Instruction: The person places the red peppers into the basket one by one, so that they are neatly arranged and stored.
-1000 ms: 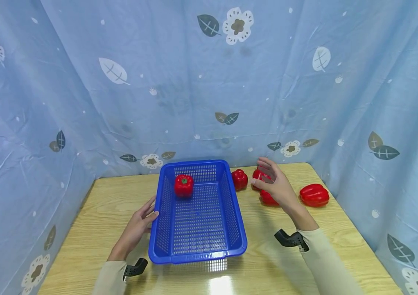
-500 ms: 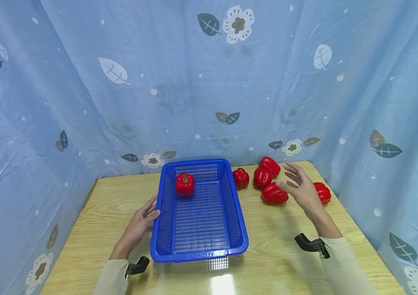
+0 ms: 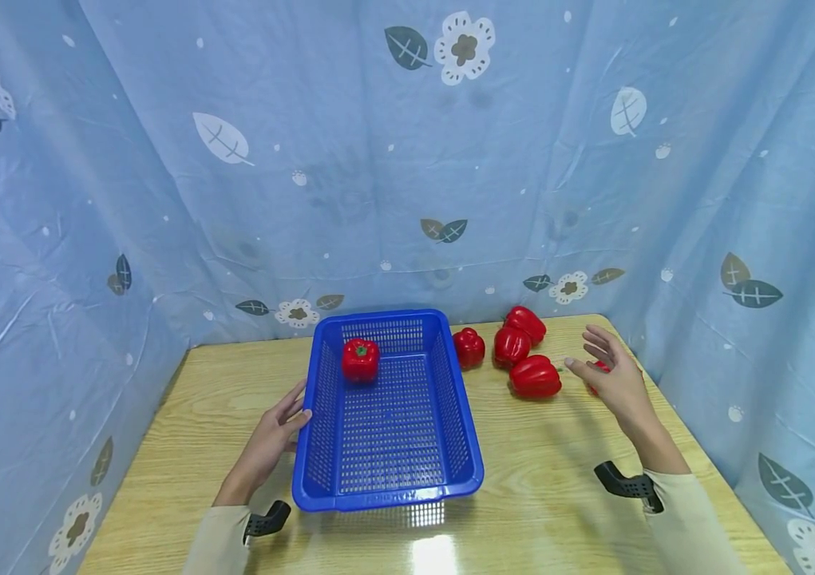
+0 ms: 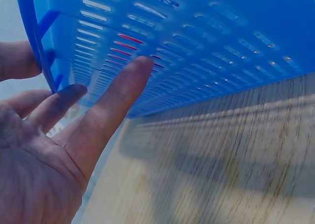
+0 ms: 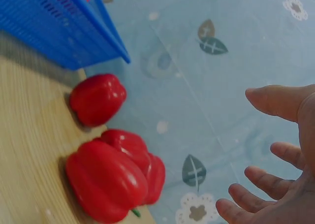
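Note:
The left hand [image 3: 274,435] holds the left rim of a blue plastic basket [image 3: 389,501]. In the left wrist view its thumb goes over the rim [image 4: 37,42] while other fingers lie along the slotted outer wall. One red bell pepper [image 3: 360,361] sits inside the basket at the back left. The right hand [image 3: 619,387] hovers with fingers spread and nothing in its grasp, over a red bell pepper [image 3: 591,389] that it partly hides. Left of this hand lies another bell pepper [image 3: 535,377], also seen as the nearest pepper [image 5: 106,179] in the right wrist view.
Two more bell peppers [image 3: 512,346] [image 3: 526,323] touch each other near the back of the wooden table [image 3: 522,495]. Close to the basket's right wall rests a further pepper [image 3: 468,348]. A blue patterned curtain [image 3: 350,176] encloses the back and sides.
The right hand has moved rightward, away from the grouped peppers and over the pepper at the far right. The left hand and basket have stayed in place.

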`<move>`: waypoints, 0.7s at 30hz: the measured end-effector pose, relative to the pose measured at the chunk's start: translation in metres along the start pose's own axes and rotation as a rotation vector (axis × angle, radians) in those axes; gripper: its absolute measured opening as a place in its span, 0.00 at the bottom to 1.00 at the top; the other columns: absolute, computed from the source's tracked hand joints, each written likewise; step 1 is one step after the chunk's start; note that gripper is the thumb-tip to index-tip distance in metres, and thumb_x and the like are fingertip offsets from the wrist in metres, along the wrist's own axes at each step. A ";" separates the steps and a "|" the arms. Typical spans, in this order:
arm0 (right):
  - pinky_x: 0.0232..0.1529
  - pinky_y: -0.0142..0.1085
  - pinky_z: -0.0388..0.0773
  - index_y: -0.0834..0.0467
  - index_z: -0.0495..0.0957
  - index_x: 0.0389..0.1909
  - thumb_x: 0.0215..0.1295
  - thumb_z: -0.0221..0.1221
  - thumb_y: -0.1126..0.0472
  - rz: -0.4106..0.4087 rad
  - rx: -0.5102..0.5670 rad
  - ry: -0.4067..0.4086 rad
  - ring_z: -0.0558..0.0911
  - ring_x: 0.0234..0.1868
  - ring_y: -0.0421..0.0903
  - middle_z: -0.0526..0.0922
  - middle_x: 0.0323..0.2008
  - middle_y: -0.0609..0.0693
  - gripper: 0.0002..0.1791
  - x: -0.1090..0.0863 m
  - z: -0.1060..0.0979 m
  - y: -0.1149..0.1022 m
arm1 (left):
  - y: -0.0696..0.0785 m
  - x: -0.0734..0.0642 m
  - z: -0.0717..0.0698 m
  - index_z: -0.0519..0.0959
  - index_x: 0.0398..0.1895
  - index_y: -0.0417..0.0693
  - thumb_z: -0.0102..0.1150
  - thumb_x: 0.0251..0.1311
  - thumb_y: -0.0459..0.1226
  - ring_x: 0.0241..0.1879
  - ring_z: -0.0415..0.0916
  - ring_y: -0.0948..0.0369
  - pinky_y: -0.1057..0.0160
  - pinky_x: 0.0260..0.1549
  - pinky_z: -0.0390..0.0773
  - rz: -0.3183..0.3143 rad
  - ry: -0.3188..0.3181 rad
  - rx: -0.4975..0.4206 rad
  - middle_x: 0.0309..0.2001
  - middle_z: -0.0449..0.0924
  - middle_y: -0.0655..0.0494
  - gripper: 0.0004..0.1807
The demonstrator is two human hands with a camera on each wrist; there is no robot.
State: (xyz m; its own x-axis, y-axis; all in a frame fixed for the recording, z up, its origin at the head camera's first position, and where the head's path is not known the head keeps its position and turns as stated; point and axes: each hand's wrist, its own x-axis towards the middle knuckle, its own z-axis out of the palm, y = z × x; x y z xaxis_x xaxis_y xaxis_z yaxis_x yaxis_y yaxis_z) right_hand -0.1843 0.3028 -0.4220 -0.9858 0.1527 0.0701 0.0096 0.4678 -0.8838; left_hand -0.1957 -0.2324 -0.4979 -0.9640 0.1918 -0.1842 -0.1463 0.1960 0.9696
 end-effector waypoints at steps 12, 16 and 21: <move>0.51 0.15 0.69 0.44 0.48 0.78 0.69 0.57 0.45 0.058 -0.017 0.103 0.58 0.74 0.60 0.56 0.75 0.57 0.41 -0.004 -0.030 0.024 | 0.001 -0.002 0.002 0.53 0.77 0.68 0.50 0.73 0.45 0.62 0.74 0.44 0.51 0.45 0.84 -0.014 0.017 0.008 0.75 0.59 0.47 0.33; 0.52 0.15 0.69 0.41 0.49 0.77 0.69 0.57 0.44 0.085 -0.025 0.139 0.58 0.75 0.59 0.57 0.75 0.55 0.40 -0.007 -0.036 0.033 | 0.000 -0.002 0.001 0.52 0.77 0.68 0.49 0.73 0.45 0.62 0.74 0.43 0.51 0.45 0.84 -0.016 0.015 0.013 0.76 0.59 0.47 0.33; 0.72 0.42 0.65 0.44 0.47 0.78 0.70 0.55 0.45 0.161 0.026 0.171 0.55 0.76 0.60 0.53 0.77 0.55 0.41 -0.006 -0.041 0.046 | -0.002 0.001 0.001 0.52 0.78 0.67 0.49 0.73 0.46 0.64 0.72 0.42 0.50 0.46 0.84 -0.006 0.006 0.017 0.76 0.58 0.47 0.33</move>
State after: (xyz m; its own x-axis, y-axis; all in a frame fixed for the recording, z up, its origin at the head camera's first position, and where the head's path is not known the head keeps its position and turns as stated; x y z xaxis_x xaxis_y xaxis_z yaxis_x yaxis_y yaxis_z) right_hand -0.1711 0.3591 -0.4437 -0.9292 0.3694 0.0026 0.1579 0.4035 -0.9013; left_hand -0.1959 -0.2316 -0.5001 -0.9643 0.1851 -0.1895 -0.1489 0.2131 0.9656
